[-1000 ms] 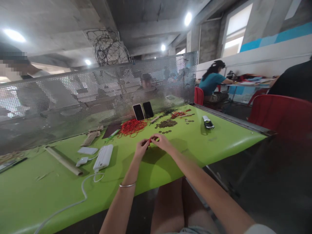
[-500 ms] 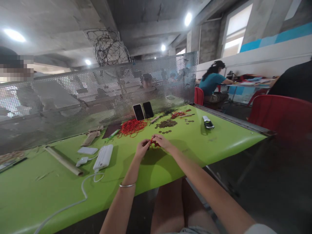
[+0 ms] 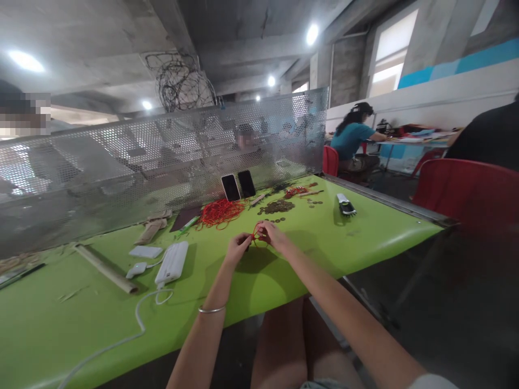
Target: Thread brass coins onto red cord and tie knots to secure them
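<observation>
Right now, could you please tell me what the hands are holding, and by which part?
Both the left hand and the right hand hold a red cord at their fingertips; which part of it is too small to tell.

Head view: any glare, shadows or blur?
Head view: ceiling light burnt white; sheen on the green table, whose edge looks bowed; soft shadow beneath left hand and right hand; people hazy behind the perforated screen; finer detail of red cord unclear.

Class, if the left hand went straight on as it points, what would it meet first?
Past the red cord it holds, the left hand would probably meet the right hand; depth is unclear.
</observation>
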`<action>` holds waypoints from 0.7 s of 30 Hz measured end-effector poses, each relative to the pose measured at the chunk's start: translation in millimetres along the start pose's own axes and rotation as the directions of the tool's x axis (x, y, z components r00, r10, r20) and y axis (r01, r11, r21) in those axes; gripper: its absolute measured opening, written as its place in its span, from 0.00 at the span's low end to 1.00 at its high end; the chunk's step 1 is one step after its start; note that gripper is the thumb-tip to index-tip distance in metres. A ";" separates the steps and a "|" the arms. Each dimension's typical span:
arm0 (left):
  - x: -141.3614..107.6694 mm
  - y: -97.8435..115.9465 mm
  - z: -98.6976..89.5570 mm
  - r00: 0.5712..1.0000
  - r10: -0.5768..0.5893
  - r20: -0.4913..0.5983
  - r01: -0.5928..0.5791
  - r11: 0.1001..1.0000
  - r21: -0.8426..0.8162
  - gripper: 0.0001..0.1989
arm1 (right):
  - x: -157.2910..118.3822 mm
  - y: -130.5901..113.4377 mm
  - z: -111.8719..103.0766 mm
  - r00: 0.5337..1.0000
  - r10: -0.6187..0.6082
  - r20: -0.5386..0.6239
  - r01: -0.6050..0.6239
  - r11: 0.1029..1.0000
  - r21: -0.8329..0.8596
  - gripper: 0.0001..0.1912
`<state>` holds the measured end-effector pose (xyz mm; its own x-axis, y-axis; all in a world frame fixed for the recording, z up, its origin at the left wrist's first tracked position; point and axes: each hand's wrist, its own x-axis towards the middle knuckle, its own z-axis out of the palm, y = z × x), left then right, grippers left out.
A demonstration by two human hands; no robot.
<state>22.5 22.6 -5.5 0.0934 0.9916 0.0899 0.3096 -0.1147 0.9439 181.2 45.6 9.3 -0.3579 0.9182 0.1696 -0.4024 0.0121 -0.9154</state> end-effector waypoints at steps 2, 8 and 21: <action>0.1 -0.7 0.0 1.000 -0.003 -0.001 0.003 1.000 0.004 0.14 | 2.8 0.3 -3.6 0.998 -0.017 -0.059 0.020 0.998 0.052 0.11; 0.9 -2.2 0.0 1.000 -0.001 0.016 0.001 1.000 -0.003 0.15 | 7.4 -0.6 -9.0 0.982 -0.025 -0.189 0.054 0.987 0.153 0.10; -3.1 -0.5 2.9 0.990 0.061 0.126 -0.057 0.998 -0.035 0.11 | 10.7 6.3 -7.4 0.970 0.007 -0.241 0.041 0.980 0.196 0.06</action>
<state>24.8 19.4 -7.2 0.2303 0.9673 0.1065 0.2703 -0.1687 0.9479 181.1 58.5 2.7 -0.1472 0.9866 0.0699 -0.5741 -0.0277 -0.8183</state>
